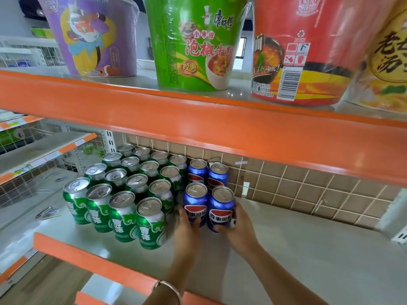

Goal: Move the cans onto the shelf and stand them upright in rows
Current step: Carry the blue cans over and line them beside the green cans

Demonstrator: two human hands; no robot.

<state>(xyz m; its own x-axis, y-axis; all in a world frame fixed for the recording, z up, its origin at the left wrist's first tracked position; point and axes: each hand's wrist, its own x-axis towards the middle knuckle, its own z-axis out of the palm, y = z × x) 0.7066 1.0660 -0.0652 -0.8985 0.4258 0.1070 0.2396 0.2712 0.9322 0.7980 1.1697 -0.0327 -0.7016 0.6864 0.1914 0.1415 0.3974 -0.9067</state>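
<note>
On my far left, the green cans (123,194) stand upright in tight rows on the pale shelf (308,249), tops facing me. Just beside them, my left hand (187,227), a bracelet (169,287) on its wrist, grips the front-left blue can (196,201) low on its body. The front-right blue can (221,208) touches it, and my right hand (240,230) wraps that one, thumb across the label and fingers round the far side. Both stand upright, with two more blue cans (198,172) close behind them. The wire grid (308,190) backs the bare stretch further right. Overhead, purple (94,36), green (193,45) and red (304,51) noodle tubs sit on the upper shelf (198,119).
</note>
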